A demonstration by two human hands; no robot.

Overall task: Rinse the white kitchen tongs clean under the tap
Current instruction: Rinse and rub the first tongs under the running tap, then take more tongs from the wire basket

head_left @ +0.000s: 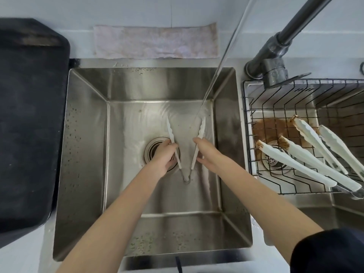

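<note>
White tongs [201, 129] are spread in a V over the sink [88, 119] floor, one arm gripped in the left hand [164, 154], the other in the right hand [205, 152], water stream [214, 75] striking the right-hand tip, so rinsing is underway and next the left-hand tip likely needs shifting under it.

The tongs [200, 134] in the sink [88, 134] were white with a grey metal hinge. The sink was brushed silver, spotted with droplets. The tap [275, 56] was dark grey. The wire rack [248, 134] was black; spare tongs [295, 162] in it were white, tips smeared brown. The cloth [155, 42] was pale pink, mottled. The board [29, 115] was black.
</note>
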